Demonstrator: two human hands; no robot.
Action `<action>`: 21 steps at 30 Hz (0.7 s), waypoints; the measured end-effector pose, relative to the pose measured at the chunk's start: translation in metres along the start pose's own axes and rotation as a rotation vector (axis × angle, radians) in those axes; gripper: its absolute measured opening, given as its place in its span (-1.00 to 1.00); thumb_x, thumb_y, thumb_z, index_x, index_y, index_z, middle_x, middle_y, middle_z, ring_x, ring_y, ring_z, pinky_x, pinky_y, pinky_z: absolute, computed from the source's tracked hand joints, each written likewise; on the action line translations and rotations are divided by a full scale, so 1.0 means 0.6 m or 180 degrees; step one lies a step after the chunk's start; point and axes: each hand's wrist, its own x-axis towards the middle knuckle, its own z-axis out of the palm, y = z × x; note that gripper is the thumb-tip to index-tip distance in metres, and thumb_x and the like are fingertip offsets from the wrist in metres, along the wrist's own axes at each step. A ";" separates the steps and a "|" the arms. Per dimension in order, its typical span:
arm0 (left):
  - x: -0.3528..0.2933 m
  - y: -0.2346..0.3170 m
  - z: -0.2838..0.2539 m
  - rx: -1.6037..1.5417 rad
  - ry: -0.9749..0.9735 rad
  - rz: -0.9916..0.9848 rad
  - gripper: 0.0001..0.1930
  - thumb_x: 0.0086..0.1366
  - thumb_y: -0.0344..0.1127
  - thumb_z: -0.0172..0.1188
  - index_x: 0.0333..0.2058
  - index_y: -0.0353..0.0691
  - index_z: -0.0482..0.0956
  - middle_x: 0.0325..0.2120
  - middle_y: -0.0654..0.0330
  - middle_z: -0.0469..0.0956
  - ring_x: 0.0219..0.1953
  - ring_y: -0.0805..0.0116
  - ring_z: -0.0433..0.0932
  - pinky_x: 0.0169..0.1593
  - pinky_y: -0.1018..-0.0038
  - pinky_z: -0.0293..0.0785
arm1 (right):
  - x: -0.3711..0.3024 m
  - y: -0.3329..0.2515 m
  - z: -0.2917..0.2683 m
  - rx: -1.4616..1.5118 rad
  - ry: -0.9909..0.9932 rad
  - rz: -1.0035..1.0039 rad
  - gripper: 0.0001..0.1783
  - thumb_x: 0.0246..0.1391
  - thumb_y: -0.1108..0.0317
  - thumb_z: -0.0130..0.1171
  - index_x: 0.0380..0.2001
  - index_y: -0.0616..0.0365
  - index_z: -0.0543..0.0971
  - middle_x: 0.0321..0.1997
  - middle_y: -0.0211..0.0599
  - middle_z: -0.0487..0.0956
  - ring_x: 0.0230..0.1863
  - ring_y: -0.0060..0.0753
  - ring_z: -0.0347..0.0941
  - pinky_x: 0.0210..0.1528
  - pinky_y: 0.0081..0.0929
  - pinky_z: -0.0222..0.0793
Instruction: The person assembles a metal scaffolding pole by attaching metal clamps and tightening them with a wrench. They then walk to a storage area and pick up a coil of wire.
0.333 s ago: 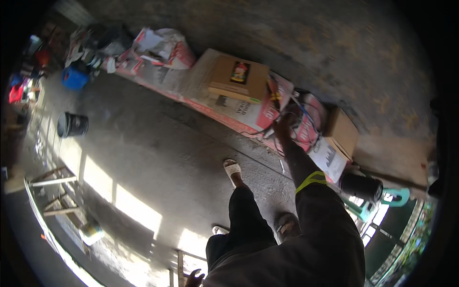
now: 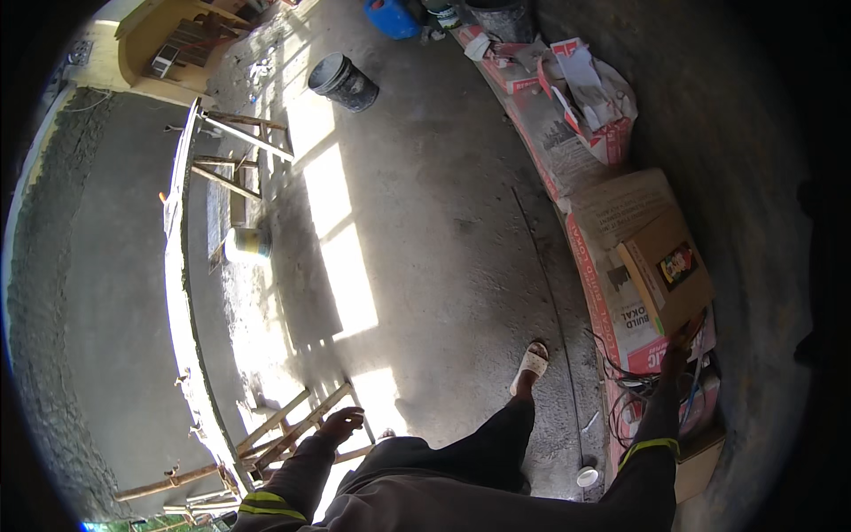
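My right hand (image 2: 676,351) reaches among tangled dark cables (image 2: 631,379), close to the near edge of a brown cardboard box (image 2: 667,270) with a coloured picture on top. The hand is dark and small in view, so what its fingers hold, if anything, cannot be made out. The cables lie over red and white paper sacks (image 2: 634,332) stacked along the wall on my right. Low in the view, my left hand (image 2: 341,426) hangs away from my body, fingers loosely bent and slightly apart, with nothing in it.
A torn sack (image 2: 607,124) stands farther along the stack. A black bucket (image 2: 344,82) and a blue jerrycan (image 2: 391,18) are on the concrete floor. Wooden frames (image 2: 301,426) and a long pale beam (image 2: 180,301) run along my left. A small white cup (image 2: 587,477) sits near my foot.
My view has swung left, so the sacks now run down the right side. My right hand has gone from the cables toward the box's near edge. More of my left arm shows.
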 end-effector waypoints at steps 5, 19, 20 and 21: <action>0.032 0.045 -0.029 -0.0260 0.0058 0.0297 -0.65 0.39 -0.23 0.22 0.10 -0.21 0.59 -0.19 0.08 0.71 -0.14 0.34 0.71 0.00 0.40 0.60 | -0.115 -0.043 -0.191 0.1378 -0.1131 -0.0694 -0.37 0.32 -0.06 0.13 0.26 0.16 0.42 -0.01 0.08 0.59 -0.19 -0.09 0.62 -0.17 -0.17 0.52; 0.205 -0.057 -0.097 -0.1195 0.1217 0.1316 -0.41 0.21 -0.22 0.41 0.21 -0.18 0.49 0.12 -0.15 0.50 -0.02 0.04 0.69 0.03 0.23 0.64 | -0.676 -0.547 -0.190 -0.0278 -0.2821 -0.2112 -0.54 0.11 0.19 0.31 -0.03 0.22 0.46 -0.27 -0.06 0.66 -0.29 -0.15 0.70 -0.37 -0.20 0.58; 0.240 -0.022 -0.132 -0.1151 0.1258 0.1492 -0.41 0.22 -0.23 0.40 0.22 -0.17 0.48 0.13 -0.15 0.48 0.02 0.02 0.67 0.04 0.22 0.64 | -0.718 -0.657 -0.198 -0.0181 -0.2864 -0.2935 -0.66 0.02 0.25 0.34 -0.18 0.24 0.60 -0.26 -0.07 0.68 -0.15 -0.18 0.71 -0.17 -0.16 0.60; 0.274 0.011 -0.175 -0.1389 0.1198 0.1768 -0.41 0.22 -0.22 0.40 0.22 -0.14 0.48 0.14 -0.14 0.48 0.03 0.02 0.66 0.05 0.22 0.64 | -0.772 -0.769 -0.204 0.0478 -0.2945 -0.3768 -0.75 -0.04 0.27 0.35 -0.33 0.21 0.68 -0.29 -0.12 0.71 -0.16 -0.27 0.71 -0.14 -0.26 0.57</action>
